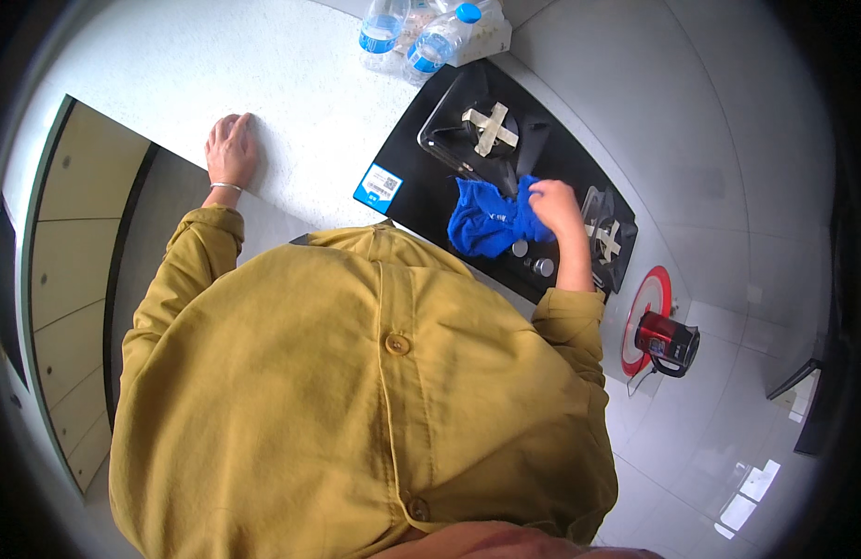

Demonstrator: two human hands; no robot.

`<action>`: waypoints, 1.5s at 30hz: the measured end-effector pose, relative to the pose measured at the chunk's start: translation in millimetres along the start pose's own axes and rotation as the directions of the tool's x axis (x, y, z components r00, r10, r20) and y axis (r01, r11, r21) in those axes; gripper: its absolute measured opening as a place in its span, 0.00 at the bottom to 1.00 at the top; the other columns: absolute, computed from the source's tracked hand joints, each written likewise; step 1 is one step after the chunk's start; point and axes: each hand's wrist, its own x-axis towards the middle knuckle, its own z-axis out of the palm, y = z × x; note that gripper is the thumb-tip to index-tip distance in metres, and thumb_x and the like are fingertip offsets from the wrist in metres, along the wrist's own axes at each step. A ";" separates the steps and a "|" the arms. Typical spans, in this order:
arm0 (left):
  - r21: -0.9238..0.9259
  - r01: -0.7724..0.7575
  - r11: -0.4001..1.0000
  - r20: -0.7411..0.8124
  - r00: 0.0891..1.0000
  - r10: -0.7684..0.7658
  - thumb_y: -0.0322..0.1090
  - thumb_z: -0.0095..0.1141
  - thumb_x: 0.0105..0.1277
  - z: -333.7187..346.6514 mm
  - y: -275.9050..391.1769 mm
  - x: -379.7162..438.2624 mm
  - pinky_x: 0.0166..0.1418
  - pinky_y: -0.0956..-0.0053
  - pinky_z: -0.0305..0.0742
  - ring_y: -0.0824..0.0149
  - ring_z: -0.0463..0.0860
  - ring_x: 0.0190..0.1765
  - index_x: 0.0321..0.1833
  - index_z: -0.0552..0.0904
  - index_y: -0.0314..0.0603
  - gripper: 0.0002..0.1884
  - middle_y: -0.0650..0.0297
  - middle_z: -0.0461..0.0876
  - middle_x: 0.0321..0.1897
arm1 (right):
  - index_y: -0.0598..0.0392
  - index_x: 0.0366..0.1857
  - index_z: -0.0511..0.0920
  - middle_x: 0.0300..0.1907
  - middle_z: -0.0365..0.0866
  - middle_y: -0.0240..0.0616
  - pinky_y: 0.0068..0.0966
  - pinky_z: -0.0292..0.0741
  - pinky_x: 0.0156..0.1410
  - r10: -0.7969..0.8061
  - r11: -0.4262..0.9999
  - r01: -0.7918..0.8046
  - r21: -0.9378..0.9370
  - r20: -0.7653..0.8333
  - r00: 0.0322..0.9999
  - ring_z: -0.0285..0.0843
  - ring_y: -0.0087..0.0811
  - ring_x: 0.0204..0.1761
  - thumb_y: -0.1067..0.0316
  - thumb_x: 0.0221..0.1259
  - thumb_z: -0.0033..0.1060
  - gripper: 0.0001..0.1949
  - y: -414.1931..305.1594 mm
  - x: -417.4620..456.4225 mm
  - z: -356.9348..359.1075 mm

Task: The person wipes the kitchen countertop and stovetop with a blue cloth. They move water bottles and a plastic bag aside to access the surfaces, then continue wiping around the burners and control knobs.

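My right hand (556, 204) grips one end of a blue cloth (483, 223). The cloth lies bunched on a black gas cooktop (413, 150), just behind its round control knobs (543, 267). Part of the cloth is hidden under my fingers. Crossed strips of pale tape (491, 128) cover the middle of the left burner, inside its black pan support (441, 126). Near the front edge of the white speckled countertop (311, 119), my left hand (232, 150) rests palm down and holds nothing.
Plastic bottles (430, 52) with blue labels stand behind the cooktop's left corner. More tape (607, 240) crosses the right burner. Further right, a red and black electric kettle (664, 342) stands by a red-rimmed round tray (633, 356). Grey tiled wall (689, 161) runs behind the cooktop.
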 end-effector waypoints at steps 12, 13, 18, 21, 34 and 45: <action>0.033 0.005 0.999 0.064 0.998 -0.007 0.38 0.50 0.67 8.4 -6.5 7.2 0.71 0.59 0.61 0.57 0.68 0.68 0.62 0.78 0.56 0.20 0.62 0.73 0.62 | 0.59 0.39 0.82 0.41 0.78 0.49 0.38 0.82 0.47 -0.113 0.946 0.047 -0.320 -0.188 0.976 0.82 0.47 0.41 0.70 0.61 0.53 0.09 -46.8 -2.8 53.6; 0.011 0.001 1.000 0.046 0.999 -0.002 0.38 0.50 0.67 3.0 -1.6 5.3 0.72 0.59 0.60 0.57 0.67 0.68 0.62 0.78 0.56 0.20 0.62 0.72 0.63 | 0.60 0.39 0.82 0.41 0.78 0.50 0.38 0.82 0.46 -0.099 0.939 0.034 -0.343 -0.175 0.980 0.82 0.47 0.41 0.70 0.61 0.53 0.09 -49.5 -7.8 51.8; 0.021 0.028 0.999 0.051 0.998 -0.029 0.37 0.50 0.67 -3.0 4.0 4.8 0.72 0.59 0.60 0.56 0.66 0.69 0.62 0.78 0.56 0.20 0.62 0.72 0.63 | 0.60 0.34 0.84 0.43 0.79 0.54 0.39 0.82 0.46 -0.005 0.926 -0.023 -0.378 -0.072 0.997 0.84 0.48 0.41 0.72 0.59 0.52 0.09 -52.3 -21.8 37.3; 0.010 0.020 1.000 0.063 0.998 -0.021 0.37 0.50 0.66 -1.1 5.9 6.6 0.72 0.58 0.60 0.56 0.66 0.69 0.62 0.78 0.55 0.20 0.61 0.72 0.63 | 0.55 0.37 0.86 0.45 0.82 0.56 0.45 0.80 0.50 0.154 0.936 -0.087 -0.342 0.174 0.973 0.83 0.54 0.46 0.71 0.55 0.55 0.10 -40.2 -27.4 16.7; 0.212 -0.155 0.965 -0.083 0.981 0.176 0.33 0.52 0.66 -0.7 5.8 7.6 0.51 0.60 0.76 0.56 0.80 0.48 0.54 0.79 0.47 0.14 0.60 0.81 0.45 | 0.51 0.39 0.86 0.49 0.78 0.49 0.41 0.75 0.59 -0.045 0.992 0.020 -0.127 -0.193 0.980 0.78 0.50 0.50 0.65 0.59 0.56 0.10 2.6 28.1 44.5; 0.131 -0.214 0.968 -0.126 0.965 0.231 0.32 0.53 0.64 9.1 -7.8 9.6 0.49 0.59 0.75 0.55 0.79 0.47 0.50 0.81 0.47 0.12 0.59 0.81 0.43 | 0.54 0.33 0.86 0.36 0.85 0.53 0.39 0.79 0.49 -0.096 0.947 0.063 0.315 0.089 0.991 0.84 0.49 0.41 0.67 0.56 0.60 0.07 -3.3 -15.6 -9.1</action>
